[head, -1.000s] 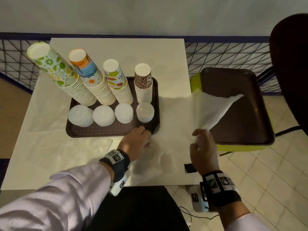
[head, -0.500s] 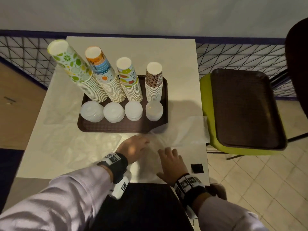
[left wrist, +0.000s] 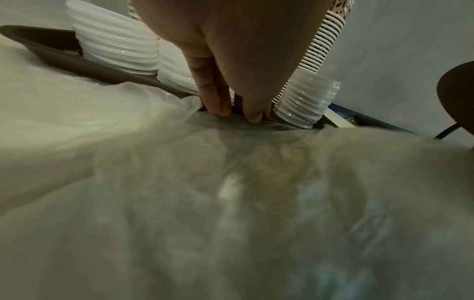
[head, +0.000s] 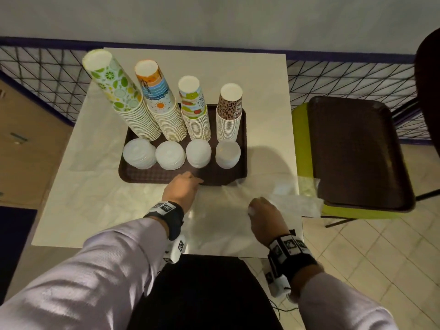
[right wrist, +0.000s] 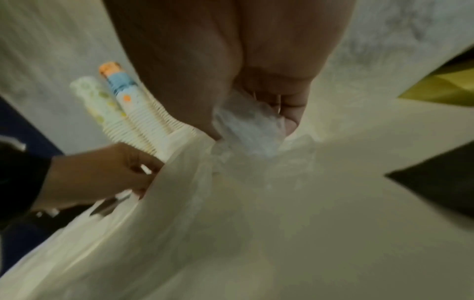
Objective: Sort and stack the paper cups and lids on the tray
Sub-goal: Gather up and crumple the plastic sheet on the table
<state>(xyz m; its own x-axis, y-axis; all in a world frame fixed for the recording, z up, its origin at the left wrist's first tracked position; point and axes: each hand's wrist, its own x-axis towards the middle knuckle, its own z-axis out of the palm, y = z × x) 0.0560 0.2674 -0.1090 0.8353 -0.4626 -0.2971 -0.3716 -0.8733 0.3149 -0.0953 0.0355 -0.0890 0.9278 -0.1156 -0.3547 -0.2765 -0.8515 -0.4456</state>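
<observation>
A brown tray (head: 147,177) on the white table (head: 262,91) carries four leaning stacks of upside-down paper cups: lime-print (head: 119,91), orange-and-blue (head: 157,96), fruit-print (head: 192,103) and leopard-print (head: 229,106). Four piles of white lids (head: 170,154) stand in front of them. A clear plastic sheet (head: 226,225) lies crumpled before the tray. My left hand (head: 197,181) presses its fingertips (left wrist: 215,105) on the sheet at the tray's front rim. My right hand (head: 256,206) grips a bunched wad of the sheet (right wrist: 251,130) near the table's right edge.
A second brown tray (head: 357,151) lies on a green chair seat (head: 300,139) just right of the table. A dark chair back (head: 428,96) rises at the far right. Black wire fencing (head: 47,75) runs behind the table. Tiled floor lies below on the right.
The right hand drew the plastic sheet off the chair's tray toward the table, lay flat on it, and now bunches it in its fingers. The left hand stayed by the tray's front rim.
</observation>
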